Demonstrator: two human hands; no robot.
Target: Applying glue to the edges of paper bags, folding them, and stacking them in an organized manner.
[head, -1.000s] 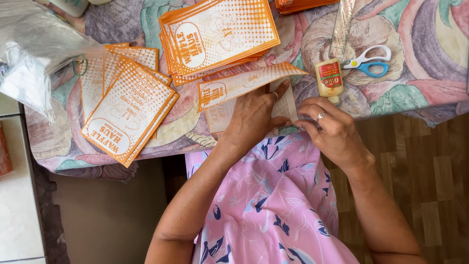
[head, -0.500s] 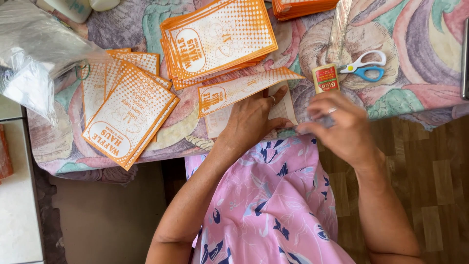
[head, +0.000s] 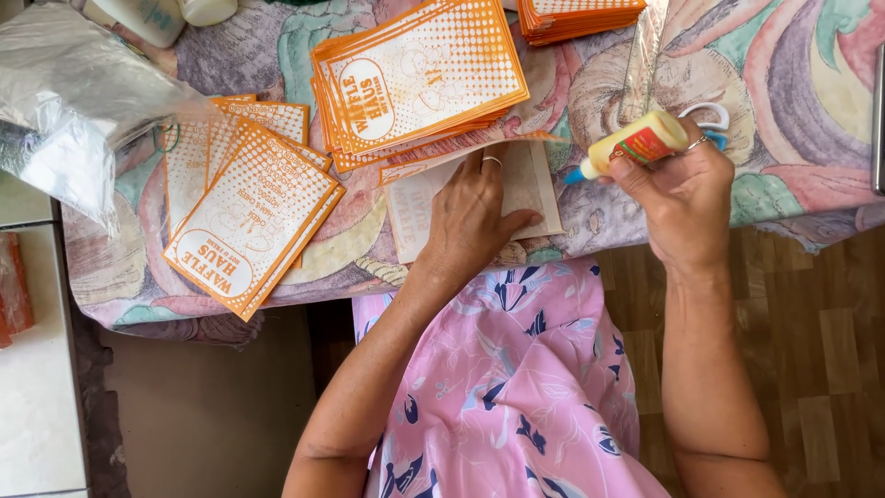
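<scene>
Head view, and the change from a moment ago is plain: the glue bottle (head: 631,146) that stood upright on the table (head: 811,111) beside the scissors (head: 708,118) a second back has been picked up and tipped over; half a second ago the right hand was only just closing round it, and now it is lifted clear and turned on its side; the left hand has hardly shifted in that time.

Going from the left: a crumpled clear plastic bag (head: 64,111) lies at the table's far corner; next to it a fanned heap of orange and white printed paper bags (head: 249,217) sits on the patterned cloth; a second, squarer stack of the same bags (head: 419,78) lies further along, overlapping the piece being worked.

Then the left hand (head: 470,217) lies spread, palm down, pressing on a flat pale paper piece (head: 530,184) near the table's edge; nothing is clasped in it.

Further right, the right hand (head: 678,198) is wrapped firmly round the yellow bottle, which is held almost level, its blue tip pointing left and hanging just beside the right edge of the pale piece; whether the tip touches the paper I cannot tell; the scissors are mostly hidden behind the knuckles.
</scene>
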